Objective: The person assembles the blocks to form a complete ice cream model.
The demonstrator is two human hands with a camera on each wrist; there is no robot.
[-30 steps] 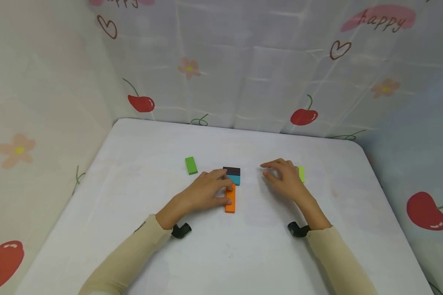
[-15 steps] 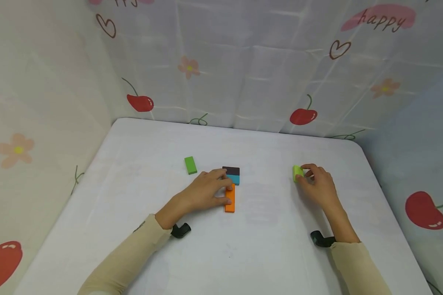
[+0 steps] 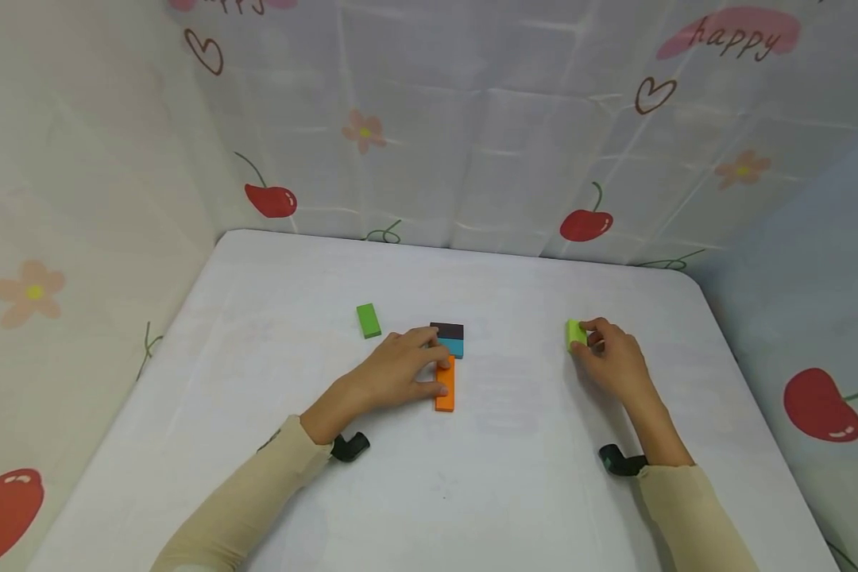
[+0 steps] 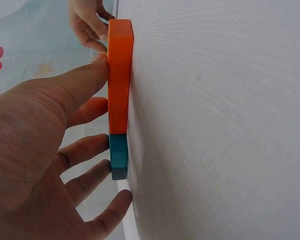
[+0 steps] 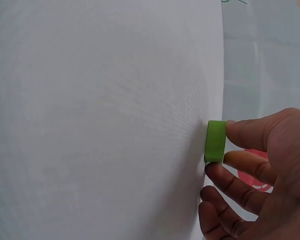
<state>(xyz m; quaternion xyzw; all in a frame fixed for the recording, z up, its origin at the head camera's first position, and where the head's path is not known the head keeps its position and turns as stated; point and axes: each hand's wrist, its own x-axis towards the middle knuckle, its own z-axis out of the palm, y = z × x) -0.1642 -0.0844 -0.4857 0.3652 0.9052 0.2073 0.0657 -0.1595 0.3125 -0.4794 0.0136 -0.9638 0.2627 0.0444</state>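
Observation:
An orange block lies lengthwise on the white table, its far end against a teal block with a dark block behind that. My left hand rests its fingertips on this row; in the left wrist view, thumb and index finger touch the orange block's upper face and other fingers touch the teal and dark ones. At the right, my right hand pinches a lime green block between thumb and fingers, the block still at the tabletop. Part of that block hides behind the fingers.
Left of the row, a green block lies alone, slightly turned. The white table has a far edge along a patterned curtain. A black wrist camera mount sits under the left cuff, another by the right one.
My right hand has moved from the left of the lime block to its right side and taken hold of it. The left hand and the row of blocks have stayed in place.

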